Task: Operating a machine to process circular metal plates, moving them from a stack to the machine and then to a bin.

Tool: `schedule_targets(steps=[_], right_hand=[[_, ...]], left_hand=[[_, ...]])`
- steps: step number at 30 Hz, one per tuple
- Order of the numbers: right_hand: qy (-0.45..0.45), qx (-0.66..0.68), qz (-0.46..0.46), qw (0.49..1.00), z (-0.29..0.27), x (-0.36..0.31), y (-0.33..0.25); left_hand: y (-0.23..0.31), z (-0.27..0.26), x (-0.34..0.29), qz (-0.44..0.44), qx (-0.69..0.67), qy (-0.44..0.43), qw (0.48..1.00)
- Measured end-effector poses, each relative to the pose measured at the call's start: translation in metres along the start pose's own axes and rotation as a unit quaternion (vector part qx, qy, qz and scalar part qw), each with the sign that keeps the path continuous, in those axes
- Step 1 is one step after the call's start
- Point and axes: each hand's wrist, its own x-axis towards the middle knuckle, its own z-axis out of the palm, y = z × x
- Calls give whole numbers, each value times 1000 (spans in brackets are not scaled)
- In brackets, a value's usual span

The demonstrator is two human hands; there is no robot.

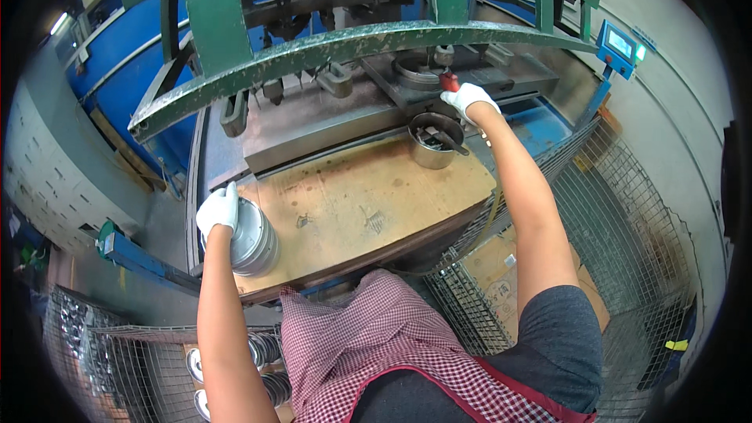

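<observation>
A white glove covers my left hand (217, 210), which is at the far left of the worktable, its fingers closed at the edge of a stack of round, shallow metal pieces (256, 244). My right hand (470, 99), gloved too, reaches far forward into the press. It grips a red tool (449, 82), whose exact kind I cannot make out. Just beyond that tool lies a round metal die (417, 70) on the press bed. Nearer to me stands a metal pot (432, 155) with a dark-handled tool (450, 142) leaning in it.
Overhead crosses the green press frame (337, 37). A tan board (337, 196) tops the table. At the right are a blue control box (619, 48) and wire mesh cages (627, 211). More round metal pieces (265, 348) lie in a wire basket at the lower left.
</observation>
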Motion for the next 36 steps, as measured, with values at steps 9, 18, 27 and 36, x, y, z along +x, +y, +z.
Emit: schedule_targets(steps=[9, 18, 27, 36], right_hand=[[30, 40, -12, 999, 44, 40, -21], [27, -2, -6, 1000, 61, 77, -33], [53, -11, 46, 997, 52, 69, -19], [142, 208, -95, 963, 71, -29, 45]], left_hand=[[-3, 17, -5, -5, 4, -1, 1000], [1, 17, -5, -16, -2, -12, 1000], [1, 18, -3, -20, -4, -17, 1000], [1, 11, -11, -17, 5, -17, 1000]])
